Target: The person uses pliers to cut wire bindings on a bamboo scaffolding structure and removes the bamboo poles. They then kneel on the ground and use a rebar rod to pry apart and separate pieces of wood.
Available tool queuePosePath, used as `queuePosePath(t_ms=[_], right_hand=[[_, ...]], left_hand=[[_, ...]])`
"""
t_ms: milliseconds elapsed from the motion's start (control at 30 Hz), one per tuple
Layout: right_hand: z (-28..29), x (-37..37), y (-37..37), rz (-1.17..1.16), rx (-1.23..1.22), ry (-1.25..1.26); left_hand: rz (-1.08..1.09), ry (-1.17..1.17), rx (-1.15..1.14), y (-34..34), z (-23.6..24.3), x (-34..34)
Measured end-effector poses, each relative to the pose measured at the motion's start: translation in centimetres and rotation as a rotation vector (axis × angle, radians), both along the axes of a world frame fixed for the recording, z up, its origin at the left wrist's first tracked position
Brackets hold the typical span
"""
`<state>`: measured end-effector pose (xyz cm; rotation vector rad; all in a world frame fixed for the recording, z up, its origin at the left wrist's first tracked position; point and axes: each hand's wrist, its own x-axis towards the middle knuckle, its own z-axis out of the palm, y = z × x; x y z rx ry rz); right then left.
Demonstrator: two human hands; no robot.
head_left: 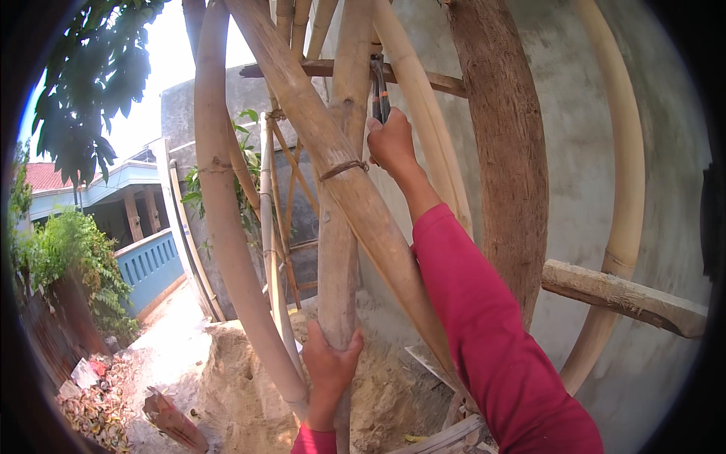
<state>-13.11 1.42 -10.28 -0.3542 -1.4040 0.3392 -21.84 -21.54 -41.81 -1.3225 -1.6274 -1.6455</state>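
Pliers (377,69), one pair, dark with orange bands on the handles: upper middle of the scene, beyond the right hand (392,140). Long axis close to upright, head at the far end, level with the crossbar (427,78). Contact between head and crossbar: cannot be told. The bite of the pliers: too small to tell.

Right hand: closed round the handles, arm stretched far; the nearer of the two hands to the crossbar.

Upright pole (337,257), bamboo: left of the pliers, long axis nearly parallel to theirs, top leaning slightly right.

Left hand (331,371): wrapped about the lower part of the upright pole, low and near, well apart from the pliers.

Slant pole (302,98), bamboo: in front of the upright pole, running from upper left to lower right.

Tie (342,169), thin and brown: round the slant pole at the crossing, left of and slightly below the right hand, just beside it.

Post (503,151), rough brown timber: right of the right hand, grey wall (582,166) behind.
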Motion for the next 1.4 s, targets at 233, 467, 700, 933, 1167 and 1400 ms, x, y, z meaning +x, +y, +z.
queuePosePath(t_ms=[233,467,700,933,1167,1400], right_hand=[[1.2,6.1,-8.9,0.059,0.483,0.658],[0.1,2.9,-2.8,-0.138,0.237,0.502],[-4.5,1.6,-2.8,-0.001,-0.050,-0.090],[-5.6,3.7,-6.7,-0.122,-0.082,-0.055],[-5.0,5.6,-6.6,-0.073,0.190,0.291],[4.0,14.5,-16.5,0.080,1.196,1.133]], left_hand=[[0.081,-0.017,-0.045,-0.9,-0.5,-1.1],[0.058,-0.042,-0.056,-0.3,-0.6,-0.4],[0.015,-0.049,-0.030,0.0,-0.2,0.1],[0.029,-0.040,-0.012,-0.6,-0.1,-0.4],[0.024,-0.038,-0.022,0.0,-0.2,-0.2],[0.080,-0.105,-0.118,-0.8,0.2,0.1]])
